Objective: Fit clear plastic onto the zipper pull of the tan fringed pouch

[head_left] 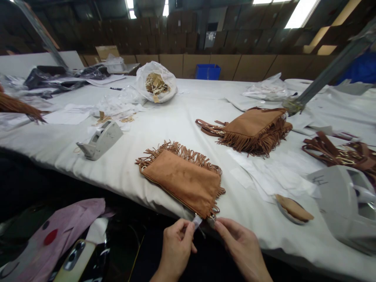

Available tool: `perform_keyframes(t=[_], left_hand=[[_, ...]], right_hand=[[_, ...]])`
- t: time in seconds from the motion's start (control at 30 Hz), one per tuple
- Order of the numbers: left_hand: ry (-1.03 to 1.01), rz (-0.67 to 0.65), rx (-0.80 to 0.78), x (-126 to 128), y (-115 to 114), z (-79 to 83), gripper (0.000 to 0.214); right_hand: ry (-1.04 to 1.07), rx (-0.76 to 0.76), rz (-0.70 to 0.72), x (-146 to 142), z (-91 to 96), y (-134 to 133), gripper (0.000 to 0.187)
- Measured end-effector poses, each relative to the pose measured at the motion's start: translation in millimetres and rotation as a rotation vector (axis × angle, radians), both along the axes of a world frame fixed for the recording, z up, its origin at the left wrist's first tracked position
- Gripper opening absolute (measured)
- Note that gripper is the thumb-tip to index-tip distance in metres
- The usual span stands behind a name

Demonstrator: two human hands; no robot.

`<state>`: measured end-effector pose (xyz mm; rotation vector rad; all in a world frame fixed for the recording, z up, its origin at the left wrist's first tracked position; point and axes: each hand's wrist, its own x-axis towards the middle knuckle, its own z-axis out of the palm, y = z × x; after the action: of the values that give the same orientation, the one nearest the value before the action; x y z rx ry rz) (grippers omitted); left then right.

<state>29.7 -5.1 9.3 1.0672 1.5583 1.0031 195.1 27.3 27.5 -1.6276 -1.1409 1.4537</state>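
At the near edge of the white-covered desk (182,117), a tan fringed pouch (182,176) lay flat, its near corner at the hands. The left hand (176,248) pinched a small clear strip (197,222); the right hand (243,246) touched that corner, though whether it gripped could not be told. Nothing lay between hands and pouch. A grey tape dispenser (101,139) sat to the left, loose paper sheets (273,172) and a second dispenser (343,203) to the right, a stack of pouches (255,129) farther off. The pouch looked soft and suede-like, rectangular, with thin cut fringe along two edges; the far plastic bag (157,84) was crinkled and translucent.
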Motion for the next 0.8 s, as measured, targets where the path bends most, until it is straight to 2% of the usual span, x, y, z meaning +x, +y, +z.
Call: perform_keyframes(t=[0.1,0.23,0.33,0.4,0.5,0.63,0.8], left_hand=[[0.195,-0.059,0.100,1,-3,-1.2,0.032],[0.398,-0.072,0.277,1,-7,-6.9,0.028],[0.466,-0.066,0.378,1,-9,-10.1,0.029],[0.461,-0.080,0.375,2,-10,-9.4,0.030],[0.339,-0.112,0.239,5,-8,-5.1,0.030],[0.012,-0.053,-0.023,7,-5,-4.1,0.036],[-0.285,0.013,-0.124,8,0,-11.5,0.044]], right_hand=[[0.104,-0.107,0.032,-12,3.0,-8,0.049],[0.217,-0.137,-0.001,-33,1.1,-11,0.053],[0.258,-0.129,-0.060,-40,-3.7,-11,0.053],[0.287,-0.111,-0.095,-40,-7.7,-11,0.051],[0.324,-0.065,-0.126,-40,-13.4,-12,0.049],[0.339,-0.010,-0.098,-39,-16.3,-13,0.050],[0.382,-0.018,-0.086,-42,-7.9,-14,0.057]])
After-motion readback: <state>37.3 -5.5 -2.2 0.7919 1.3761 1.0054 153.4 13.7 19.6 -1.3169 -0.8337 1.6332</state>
